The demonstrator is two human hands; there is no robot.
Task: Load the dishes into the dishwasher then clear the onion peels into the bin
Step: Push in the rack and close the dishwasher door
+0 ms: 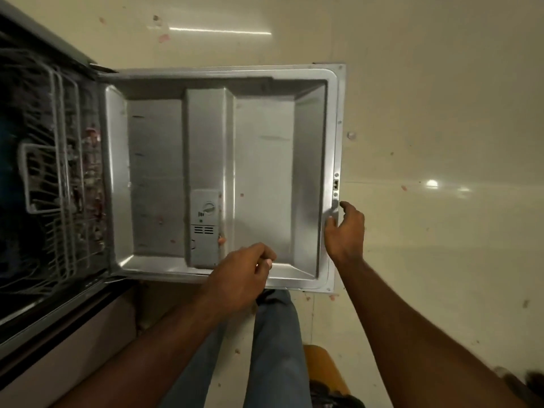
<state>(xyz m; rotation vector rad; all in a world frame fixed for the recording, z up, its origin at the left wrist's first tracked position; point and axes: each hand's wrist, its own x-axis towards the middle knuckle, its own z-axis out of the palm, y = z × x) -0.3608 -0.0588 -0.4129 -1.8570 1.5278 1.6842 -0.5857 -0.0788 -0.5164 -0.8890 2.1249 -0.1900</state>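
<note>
The dishwasher door (223, 175) lies fully down across the middle of the frame, its steel inner face up, with one detergent dispenser (205, 222) set into the central raised panel. The right hand (344, 231) is at the door's top edge, right of centre, thumb over the rim and fingers curled toward the outer side, so it seems to be loosely holding the edge. The left hand (240, 275) hovers over the lower rim, fingers curled in, holding nothing that I can see. At the left of the frame one wire rack (59, 184) sits inside the tub, with reddish scraps among its tines; no dishes are clearly visible. Pink flecks that may be onion peel dot the floor (426, 98).

I'd judge the step to be handling the door: keep the grip near the latch (335, 185) and guide it evenly, fingers clear of the hinge side
</note>
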